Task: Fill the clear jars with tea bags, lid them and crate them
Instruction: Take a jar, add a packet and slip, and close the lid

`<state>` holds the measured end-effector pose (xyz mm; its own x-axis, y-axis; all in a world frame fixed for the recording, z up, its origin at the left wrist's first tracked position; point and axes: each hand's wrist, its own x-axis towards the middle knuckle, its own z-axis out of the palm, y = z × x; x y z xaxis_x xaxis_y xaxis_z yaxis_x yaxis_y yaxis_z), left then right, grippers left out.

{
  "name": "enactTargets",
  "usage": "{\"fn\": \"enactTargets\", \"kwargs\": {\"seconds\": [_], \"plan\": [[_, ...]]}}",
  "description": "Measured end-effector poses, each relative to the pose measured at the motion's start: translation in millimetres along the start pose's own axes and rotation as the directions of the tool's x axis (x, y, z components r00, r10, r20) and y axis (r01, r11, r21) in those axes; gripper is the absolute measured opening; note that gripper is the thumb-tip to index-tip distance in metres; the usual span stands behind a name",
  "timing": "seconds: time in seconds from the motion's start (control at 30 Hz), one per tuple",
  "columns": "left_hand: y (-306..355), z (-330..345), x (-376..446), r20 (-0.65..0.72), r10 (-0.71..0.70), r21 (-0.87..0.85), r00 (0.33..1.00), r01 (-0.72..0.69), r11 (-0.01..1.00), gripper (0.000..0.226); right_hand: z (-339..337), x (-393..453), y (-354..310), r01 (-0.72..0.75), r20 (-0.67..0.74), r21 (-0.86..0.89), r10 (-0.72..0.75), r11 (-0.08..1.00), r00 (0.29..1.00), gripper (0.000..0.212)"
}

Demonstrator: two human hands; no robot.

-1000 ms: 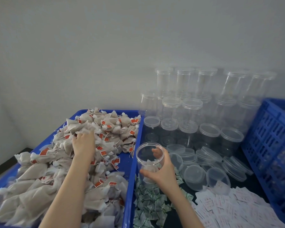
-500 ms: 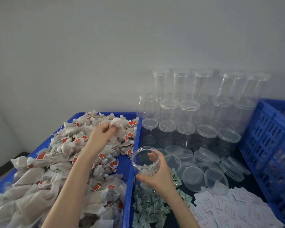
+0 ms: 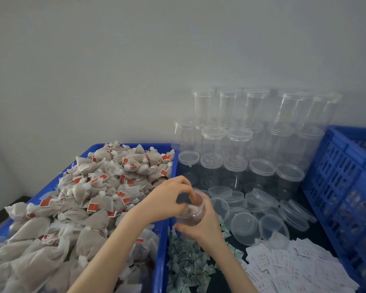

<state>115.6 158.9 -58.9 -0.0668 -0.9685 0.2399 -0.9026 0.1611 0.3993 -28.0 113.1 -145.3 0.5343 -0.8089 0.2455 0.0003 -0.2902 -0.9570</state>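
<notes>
Over the near bin edge, right hand (image 3: 201,227) grips jar (image 3: 191,210), left hand (image 3: 167,199) pinches tea bag (image 3: 187,208) in. Risk: bag snags rim, falls b/c tilt.

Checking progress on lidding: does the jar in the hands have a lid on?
No, the jar is open-topped, with the left hand's fingers at its mouth.

Item counts:
- Hands: two, a left hand (image 3: 164,200) and a right hand (image 3: 201,225)
- Open clear plastic jar in the hands (image 3: 191,210): one
- Blue plastic bins: one solid tray (image 3: 164,240), one lattice crate (image 3: 338,172)
- Stacked clear lidded jars (image 3: 239,136): too many to count reliably
- Loose clear round lids (image 3: 244,226), tagged mesh tea bags (image 3: 99,206), green sachets (image 3: 186,263), white paper labels (image 3: 292,267): each too numerous to count
</notes>
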Motion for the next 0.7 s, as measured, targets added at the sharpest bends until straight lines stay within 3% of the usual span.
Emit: {"fn": "enactTargets", "kwargs": {"seconds": [0.23,0.3,0.37,0.4,0.5,0.57,0.63,0.7], "plan": [[9,11,1,0.167,0.001,0.339,0.986,-0.058,0.939,0.038,-3,1,3,-0.011,-0.002,0.038,0.011,0.999,1.000,0.079],[8,5,0,0.162,-0.039,0.103,0.986,0.022,0.994,0.038,-5,0,3,-0.010,-0.013,0.037,0.010,0.999,1.000,0.080],[-2,-4,1,0.020,-0.130,-0.178,0.991,0.131,0.975,0.030,-6,-1,2,-0.019,-0.016,0.027,0.020,0.999,1.000,0.082],[-10,-6,2,-0.087,-0.187,-0.197,0.979,0.167,0.966,0.030,-7,-1,2,-0.026,-0.010,0.023,0.026,0.999,1.000,0.083],[-39,-2,2,-0.228,-0.355,0.031,0.906,0.371,0.928,0.022,-8,-2,4,-0.035,-0.003,0.013,0.035,0.999,0.999,0.085],[-61,8,-1,-0.017,-0.487,0.292,0.873,0.471,0.833,0.020,-8,-2,4,-0.046,-0.020,0.000,0.046,0.999,0.999,0.084],[-71,18,-6,0.320,-0.584,0.480,0.746,0.404,0.778,0.037,-8,-3,4,-0.049,-0.035,-0.001,0.049,0.999,0.998,0.082],[-70,25,-10,0.512,-0.602,0.517,0.613,0.340,0.786,0.049,-9,-2,5,-0.049,-0.041,-0.006,0.049,0.999,0.998,0.080]]}}
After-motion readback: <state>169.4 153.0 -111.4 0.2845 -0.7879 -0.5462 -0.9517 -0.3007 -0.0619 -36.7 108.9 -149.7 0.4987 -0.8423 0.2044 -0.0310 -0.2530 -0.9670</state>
